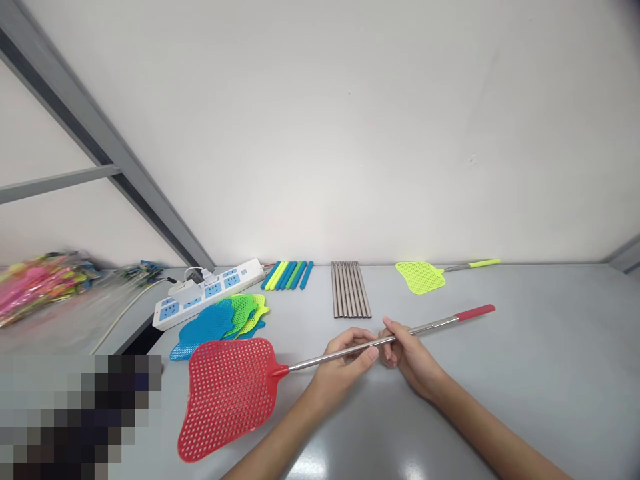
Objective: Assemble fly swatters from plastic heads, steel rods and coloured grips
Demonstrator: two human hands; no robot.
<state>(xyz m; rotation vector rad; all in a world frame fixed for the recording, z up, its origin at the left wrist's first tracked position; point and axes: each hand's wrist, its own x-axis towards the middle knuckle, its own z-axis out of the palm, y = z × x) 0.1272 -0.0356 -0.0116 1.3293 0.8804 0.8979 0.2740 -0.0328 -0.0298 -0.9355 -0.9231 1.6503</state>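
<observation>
A red fly swatter (235, 393) with a telescopic metal rod and a red handle grip is held slantwise above the grey table. Its perforated head hangs to the left, and the grip points up to the right. My left hand (347, 363) is closed round the middle of the rod, thumb on top. Close beside it on the right, my right hand (403, 347) is closed on the same rod, its fingers curled beneath. Behind the red head lies a pile of loose swatter heads (210, 327) in blue, green and yellow.
Several metal rods (350, 290) lie side by side at the back. Left of them are coloured handle grips (287, 275) and a white power strip (210, 293). A yellow-green fly swatter (421, 277) lies at the back right. Plastic-bagged items (50, 280) stand beyond the left frame.
</observation>
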